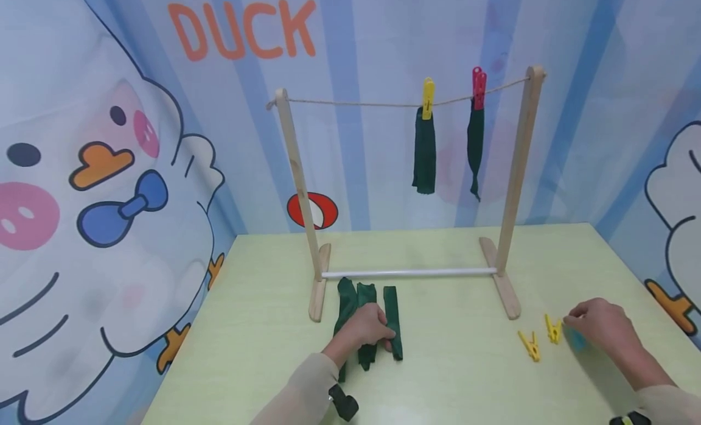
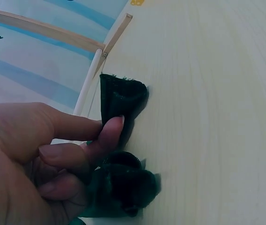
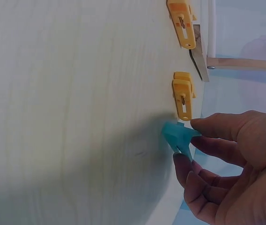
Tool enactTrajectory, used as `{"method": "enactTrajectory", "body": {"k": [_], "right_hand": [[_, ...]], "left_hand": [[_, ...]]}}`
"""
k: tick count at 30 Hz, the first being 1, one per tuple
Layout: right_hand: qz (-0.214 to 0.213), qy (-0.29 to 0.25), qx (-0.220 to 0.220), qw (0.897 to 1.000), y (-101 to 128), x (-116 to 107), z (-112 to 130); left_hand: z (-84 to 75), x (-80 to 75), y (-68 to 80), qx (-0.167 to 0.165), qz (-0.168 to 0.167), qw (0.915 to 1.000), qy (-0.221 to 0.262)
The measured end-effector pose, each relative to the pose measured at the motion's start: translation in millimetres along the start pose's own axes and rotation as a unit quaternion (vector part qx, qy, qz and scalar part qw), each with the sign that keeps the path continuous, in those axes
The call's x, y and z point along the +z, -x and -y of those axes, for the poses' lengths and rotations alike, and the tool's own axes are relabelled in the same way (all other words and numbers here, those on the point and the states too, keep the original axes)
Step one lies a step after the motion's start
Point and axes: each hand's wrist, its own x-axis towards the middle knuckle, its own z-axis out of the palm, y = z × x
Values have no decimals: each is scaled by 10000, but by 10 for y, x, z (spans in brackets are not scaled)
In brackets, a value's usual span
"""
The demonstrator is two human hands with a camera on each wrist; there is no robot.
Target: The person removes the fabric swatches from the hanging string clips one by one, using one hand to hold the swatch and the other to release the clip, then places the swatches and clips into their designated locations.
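Rack [image 1: 515, 169] beyond (two yellow pegs [image 1: 529, 345] nearby)

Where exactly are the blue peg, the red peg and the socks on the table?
blue peg [image 3: 177, 136], right wrist view, on its body between the fingertips
red peg [image 1: 479, 87], head view, its middle on the string
socks [image 1: 392, 303], head view, upper part of the rightmost one

Left hand [image 1: 366, 329] lies palm down near the table's middle, fingers [image 2: 108, 136] curled and pinching — right hand [image 1: 599, 324] sits toward the right edge, fingertips pinched together.
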Motion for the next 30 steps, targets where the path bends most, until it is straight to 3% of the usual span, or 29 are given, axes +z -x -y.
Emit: {"method": "enactTrajectory", "body": {"k": [19,30], "right_hand": [[90,45,125,9999,6,60,4],[87,80,248,9996,19,70,36]], "left_hand": [[36,1,-3,-28,182,9992,-346],[56,5,-15,3,105,9983,-575]]}}
